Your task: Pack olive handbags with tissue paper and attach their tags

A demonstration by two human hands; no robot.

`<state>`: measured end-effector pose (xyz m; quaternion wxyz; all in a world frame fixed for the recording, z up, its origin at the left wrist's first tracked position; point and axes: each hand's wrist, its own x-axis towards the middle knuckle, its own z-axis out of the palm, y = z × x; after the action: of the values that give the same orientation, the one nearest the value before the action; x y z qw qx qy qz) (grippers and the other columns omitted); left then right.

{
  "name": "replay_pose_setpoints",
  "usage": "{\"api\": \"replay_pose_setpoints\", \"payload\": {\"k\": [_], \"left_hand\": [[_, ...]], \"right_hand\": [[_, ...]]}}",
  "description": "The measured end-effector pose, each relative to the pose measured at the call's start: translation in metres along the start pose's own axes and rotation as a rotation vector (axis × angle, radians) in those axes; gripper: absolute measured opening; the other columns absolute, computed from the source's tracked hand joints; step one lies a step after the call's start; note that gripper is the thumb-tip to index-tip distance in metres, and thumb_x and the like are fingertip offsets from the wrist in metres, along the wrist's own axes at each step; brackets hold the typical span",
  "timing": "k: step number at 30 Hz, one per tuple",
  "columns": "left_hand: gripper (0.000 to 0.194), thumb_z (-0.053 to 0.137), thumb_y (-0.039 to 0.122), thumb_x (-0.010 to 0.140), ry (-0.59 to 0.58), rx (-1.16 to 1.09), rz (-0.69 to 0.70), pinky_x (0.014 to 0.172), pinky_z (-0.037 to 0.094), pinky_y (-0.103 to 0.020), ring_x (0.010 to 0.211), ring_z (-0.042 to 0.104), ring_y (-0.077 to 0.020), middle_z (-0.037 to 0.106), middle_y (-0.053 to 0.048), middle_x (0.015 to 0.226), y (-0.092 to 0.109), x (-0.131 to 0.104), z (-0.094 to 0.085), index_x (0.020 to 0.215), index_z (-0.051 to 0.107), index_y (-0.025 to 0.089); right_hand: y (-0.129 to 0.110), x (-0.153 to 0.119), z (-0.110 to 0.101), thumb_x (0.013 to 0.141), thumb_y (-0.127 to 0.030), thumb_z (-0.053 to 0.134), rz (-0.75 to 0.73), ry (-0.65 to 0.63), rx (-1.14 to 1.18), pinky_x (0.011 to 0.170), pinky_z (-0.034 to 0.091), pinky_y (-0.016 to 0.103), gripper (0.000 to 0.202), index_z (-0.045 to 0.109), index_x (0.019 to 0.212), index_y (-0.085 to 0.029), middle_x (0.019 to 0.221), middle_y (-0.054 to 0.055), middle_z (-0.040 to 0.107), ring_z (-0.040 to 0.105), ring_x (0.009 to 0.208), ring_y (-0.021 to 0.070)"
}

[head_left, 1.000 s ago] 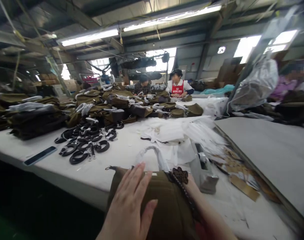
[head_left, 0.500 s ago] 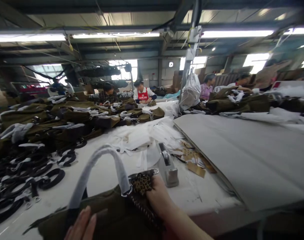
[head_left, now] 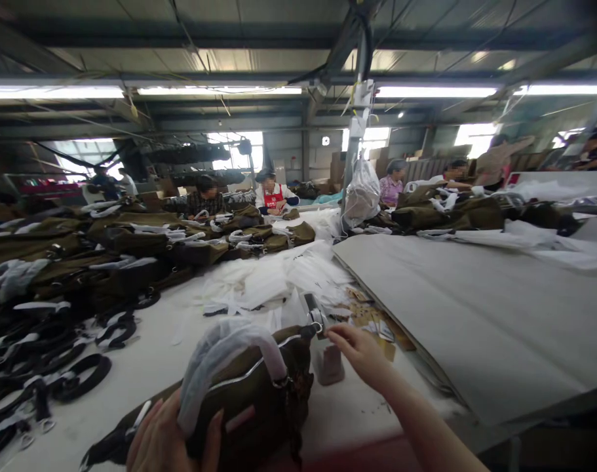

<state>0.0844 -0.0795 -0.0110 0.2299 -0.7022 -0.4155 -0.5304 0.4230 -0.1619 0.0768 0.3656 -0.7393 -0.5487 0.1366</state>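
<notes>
An olive handbag [head_left: 249, 410] with a silver zipper lies before me on the white table. Pale wrapping covers its raised handles [head_left: 229, 341]. My left hand [head_left: 173, 436] grips the near part of the bag at the base of a handle, thumb apart from the fingers. At the bag's far end is a metal ring [head_left: 318, 327]. Beside that ring my right hand [head_left: 360, 354] is closed in a pinch; what lies between its fingertips is too small to make out. Just behind these fingers stands a grey tape dispenser [head_left: 330, 367], partly hidden by the bag end.
Black straps [head_left: 82, 377] lie at the left, below heaped olive bags [head_left: 126, 236]. White wrapping sheets [head_left: 273, 272] and cardboard scraps [head_left: 364, 311] are beyond the dispenser. A large grey board [head_left: 455, 295] covers the right side. Several people work farther back.
The bag has turned, so its zipper now shows. My right hand has moved off the leopard-patterned piece to the ring and dispenser. My left hand has come further over the bag.
</notes>
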Motion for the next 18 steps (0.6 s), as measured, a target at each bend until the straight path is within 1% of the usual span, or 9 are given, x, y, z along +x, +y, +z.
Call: {"api": "replay_pose_setpoints", "payload": {"k": [2,4,6,7,9,11,15,17,18], "left_hand": [[0.057,0.064,0.042,0.088,0.008,-0.020,0.041,0.092,0.053,-0.051,0.099,0.066,-0.0367,0.068,-0.020,0.104,0.004,0.008,0.003,0.128,0.055,0.003],[0.053,0.062,0.040,0.090,0.017,-0.045,0.057,0.094,0.053,-0.050,0.099,0.066,-0.0356,0.068,-0.020,0.105,0.008,0.015,0.008,0.127,0.055,0.002],[0.051,0.060,0.041,0.092,-0.001,-0.071,0.050,0.096,0.052,-0.050,0.103,0.065,-0.0362,0.067,-0.021,0.107,0.013,0.020,0.012,0.126,0.055,0.003],[0.051,0.059,0.041,0.093,-0.016,-0.083,0.042,0.096,0.052,-0.051,0.105,0.064,-0.0369,0.067,-0.021,0.108,0.016,0.021,0.013,0.126,0.055,0.003],[0.055,0.059,0.043,0.093,-0.022,-0.106,0.020,0.096,0.052,-0.052,0.108,0.063,-0.0382,0.067,-0.021,0.111,0.020,0.021,0.012,0.130,0.053,0.003],[0.061,0.060,0.042,0.092,-0.011,-0.147,-0.028,0.095,0.052,-0.052,0.110,0.063,-0.0377,0.065,-0.021,0.118,0.023,0.019,0.005,0.138,0.048,0.006],[0.068,0.063,0.039,0.089,-0.021,-0.269,-0.262,0.096,0.053,-0.050,0.117,0.062,-0.0350,0.061,-0.020,0.132,0.021,0.009,-0.014,0.148,0.043,0.013],[0.069,0.070,0.038,0.083,0.104,-0.281,-0.305,0.093,0.055,-0.049,0.113,0.064,-0.0337,0.062,-0.020,0.130,0.016,0.001,-0.023,0.143,0.048,0.014],[0.067,0.074,0.035,0.079,0.198,-0.282,-0.261,0.087,0.058,-0.047,0.106,0.066,-0.0316,0.065,-0.018,0.124,0.015,-0.004,-0.027,0.138,0.052,0.015]], "right_hand": [[0.034,0.010,-0.015,0.092,-0.041,0.045,0.143,0.122,-0.170,0.095,0.050,0.041,0.034,0.066,0.105,-0.017,0.107,0.013,0.074,0.066,0.102,0.0282],[0.066,0.019,-0.023,0.086,-0.030,0.054,0.277,0.200,-0.349,0.102,0.045,0.049,0.038,0.063,0.114,-0.007,0.118,0.025,0.068,0.062,0.112,0.0371],[0.093,0.025,-0.025,0.081,-0.024,0.059,0.340,0.214,-0.479,0.107,0.039,0.053,0.048,0.059,0.120,0.004,0.125,0.034,0.061,0.056,0.121,0.0444],[0.103,0.026,-0.025,0.080,-0.022,0.060,0.349,0.206,-0.521,0.108,0.038,0.053,0.051,0.058,0.122,0.006,0.126,0.036,0.060,0.054,0.123,0.0458],[0.118,0.026,-0.023,0.079,-0.023,0.063,0.349,0.178,-0.562,0.106,0.040,0.050,0.049,0.061,0.120,0.003,0.124,0.033,0.064,0.057,0.120,0.0440],[0.127,0.023,-0.023,0.078,-0.026,0.064,0.358,0.152,-0.559,0.098,0.045,0.046,0.044,0.065,0.116,-0.005,0.118,0.026,0.070,0.064,0.113,0.0396],[0.139,0.017,-0.034,0.082,-0.037,0.060,0.375,0.136,-0.468,0.077,0.049,0.039,0.027,0.071,0.095,-0.016,0.099,0.017,0.077,0.072,0.092,0.0324],[0.135,0.009,-0.042,0.084,-0.044,0.056,0.349,0.176,-0.403,0.075,0.049,0.039,0.030,0.071,0.090,-0.018,0.094,0.014,0.078,0.072,0.089,0.0313],[0.128,0.003,-0.046,0.085,-0.048,0.055,0.329,0.202,-0.368,0.075,0.050,0.038,0.034,0.070,0.091,-0.019,0.092,0.013,0.078,0.072,0.088,0.0307]]}}
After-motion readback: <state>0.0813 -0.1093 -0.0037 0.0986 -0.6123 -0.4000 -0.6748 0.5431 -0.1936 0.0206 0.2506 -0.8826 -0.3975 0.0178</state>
